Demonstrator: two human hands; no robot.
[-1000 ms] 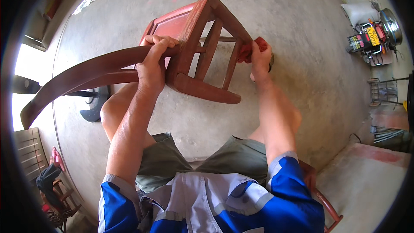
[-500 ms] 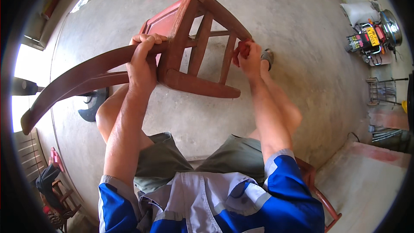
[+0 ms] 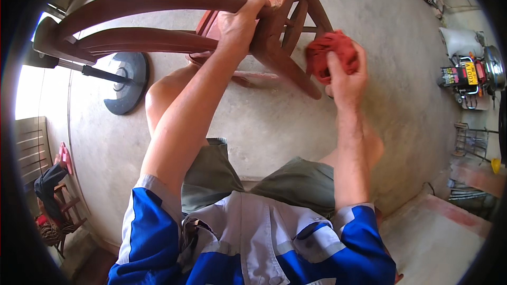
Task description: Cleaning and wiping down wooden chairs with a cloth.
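A reddish-brown wooden chair is tipped over in front of me, its curved backrest reaching out to the left and its legs toward the right. My left hand is wrapped round a backrest post close to the seat frame. In my right hand is a bunched red cloth, held beside the chair's legs. The cloth is slightly blurred; whether it touches the wood I cannot tell.
A round black pedestal base with a pole stands on the concrete floor at left. Farther left is another wooden chair with dark clothing on it. A motorbike, a white sack and a wire rack line the right side.
The chair has turned and shifted up and to the right, with my left hand still on its post. My right hand has drawn back from the leg, showing more of the cloth.
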